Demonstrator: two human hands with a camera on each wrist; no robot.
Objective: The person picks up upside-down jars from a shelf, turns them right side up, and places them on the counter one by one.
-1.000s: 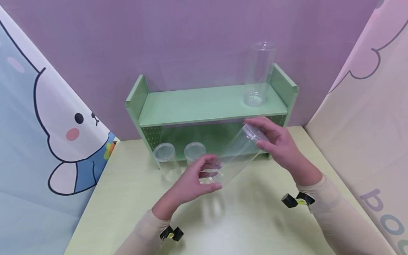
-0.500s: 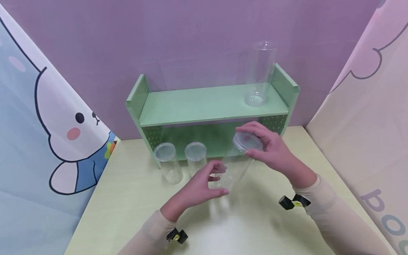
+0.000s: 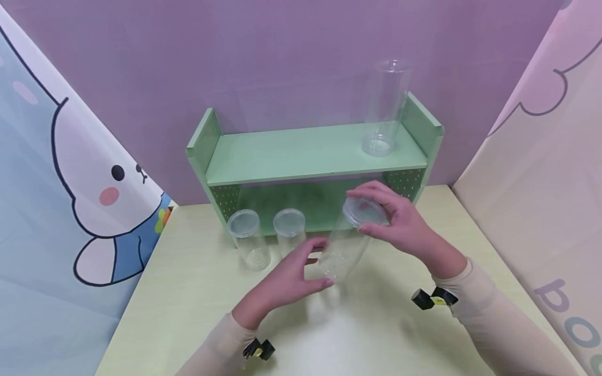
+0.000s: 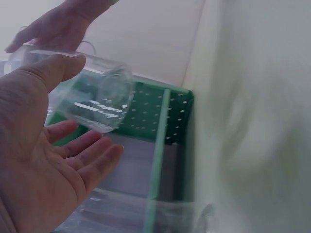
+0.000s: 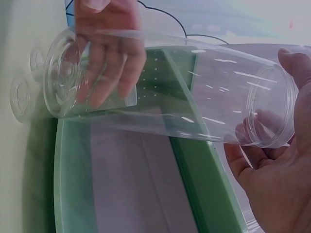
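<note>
My right hand holds a clear plastic jar by its lidded top end, thumb and fingers around the rim. The jar is tilted, its bottom low and to the left, above the table. My left hand is beside the jar's lower end, thumb and fingers spread apart. In the left wrist view its fingers lie loosely extended below the jar's bottom, with the thumb in front of the wall. Whether the left hand touches the jar cannot be told.
Two lidded clear jars, one at left and another beside it, stand before a green two-tier shelf. A tall clear jar stands on its top right. Printed curtains flank the table.
The jar has become more upright as the right hand brought its lidded end left and down. The left hand shifted slightly right. Little has changed in the last half second.
</note>
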